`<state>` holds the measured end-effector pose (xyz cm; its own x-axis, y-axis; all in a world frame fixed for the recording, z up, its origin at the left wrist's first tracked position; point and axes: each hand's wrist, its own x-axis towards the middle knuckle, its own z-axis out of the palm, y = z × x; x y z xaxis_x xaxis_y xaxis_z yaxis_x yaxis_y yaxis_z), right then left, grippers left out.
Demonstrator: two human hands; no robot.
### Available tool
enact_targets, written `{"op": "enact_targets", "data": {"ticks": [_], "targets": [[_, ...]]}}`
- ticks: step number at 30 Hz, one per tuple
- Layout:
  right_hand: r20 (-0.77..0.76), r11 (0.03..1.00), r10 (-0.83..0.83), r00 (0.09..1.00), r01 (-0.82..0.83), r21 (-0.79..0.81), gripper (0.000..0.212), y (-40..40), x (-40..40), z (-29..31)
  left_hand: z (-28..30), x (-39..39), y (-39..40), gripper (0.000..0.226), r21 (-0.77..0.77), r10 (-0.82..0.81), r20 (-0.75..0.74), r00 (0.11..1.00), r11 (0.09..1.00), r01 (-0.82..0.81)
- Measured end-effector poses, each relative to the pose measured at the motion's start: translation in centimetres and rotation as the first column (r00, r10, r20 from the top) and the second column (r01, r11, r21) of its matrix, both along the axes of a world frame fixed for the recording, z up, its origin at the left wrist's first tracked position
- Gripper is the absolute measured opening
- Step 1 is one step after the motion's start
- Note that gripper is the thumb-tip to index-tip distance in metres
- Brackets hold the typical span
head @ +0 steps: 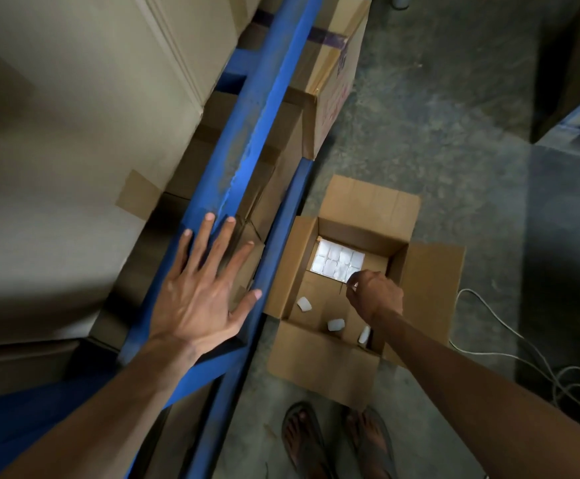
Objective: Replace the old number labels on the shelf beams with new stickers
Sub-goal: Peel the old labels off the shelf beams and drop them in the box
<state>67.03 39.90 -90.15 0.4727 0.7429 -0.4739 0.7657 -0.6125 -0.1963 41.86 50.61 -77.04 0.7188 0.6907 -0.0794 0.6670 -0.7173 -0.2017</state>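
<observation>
Now, your left hand flat, fingers spread, pressed on dusty blue steel shelf beam; holds nothing. Your right hand down in open brown cardboard box on floor, fingertips pinched together at near edge of white sticker sheet; whether sticker already lifted, cannot tell. Beam runs long axis away from you, left of box. Sheet just beyond right hand, so right hand nearer. Loose white peeled scraps on box bottom.

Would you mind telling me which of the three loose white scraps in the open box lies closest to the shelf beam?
The scrap by the box's left wall, nearest the blue beam. The other two lie further right, below the right hand.
</observation>
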Motion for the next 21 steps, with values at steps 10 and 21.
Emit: {"op": "enact_targets", "data": {"ticks": [10, 21], "targets": [[-0.545, 0.915, 0.174, 0.821, 0.07, 0.398, 0.03, 0.2, -1.4, 11.0, 3.3, 0.8, -1.4, 0.08, -0.221, 0.095, -0.02, 0.995, 0.97, -0.097], [-0.306, 0.527, 0.535, 0.788, -0.028, 0.849, 0.037, 2.7, -0.2, 40.9, 26.9, 5.5, -5.3, 0.069, -0.086, 0.182, 0.337, 0.924, 0.983, -0.163]]}}
